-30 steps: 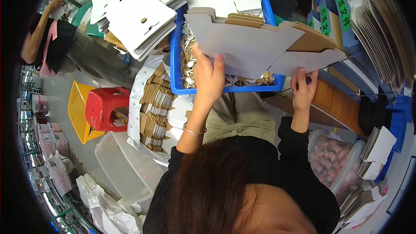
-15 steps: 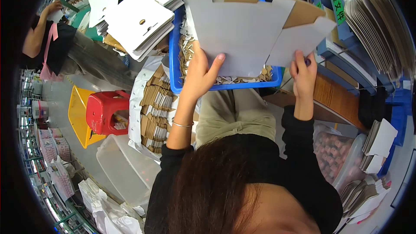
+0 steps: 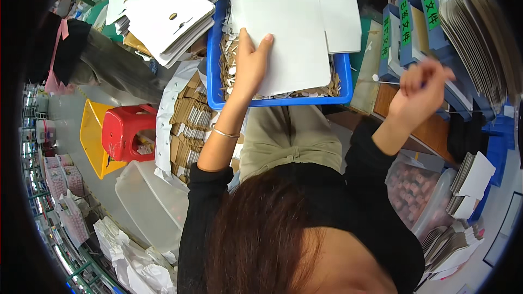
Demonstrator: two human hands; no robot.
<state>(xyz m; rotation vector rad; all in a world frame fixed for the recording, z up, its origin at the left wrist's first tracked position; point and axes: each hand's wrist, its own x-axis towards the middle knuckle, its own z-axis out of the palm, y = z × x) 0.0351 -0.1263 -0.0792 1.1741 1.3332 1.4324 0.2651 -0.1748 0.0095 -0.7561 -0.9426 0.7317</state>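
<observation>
My left hand (image 3: pixel 251 68) grips the left edge of a flat white die-cut cardboard box blank (image 3: pixel 289 38), thumb on its face. The blank lies over a blue plastic tray (image 3: pixel 283 102) and shows a brown patch near its upper right. Out to the right, my right hand (image 3: pixel 417 90) is closed and slightly blurred. From it sticks a thin metal-shafted tool (image 3: pixel 389 82) pointing left, with a small round white bit (image 3: pixel 376 78) at the tip. Its handle is mostly hidden in my fingers. Brown and white cardboard scraps (image 3: pixel 229 79) show in the tray beside the blank.
Stacked white blanks (image 3: pixel 174 19) stand left of the tray. Blue file holders (image 3: pixel 406 32) with papers stand at the right. Bundled brown cardboard pieces (image 3: pixel 190 125), a red stool (image 3: pixel 128 133) and a yellow bin (image 3: pixel 92 141) are lower left. A co-worker (image 3: pixel 103 60) stands at far left.
The blank has gone from raised and tilted to lying flatter across the tray. My right hand has let go of its flap and moved right, tool still in it.
</observation>
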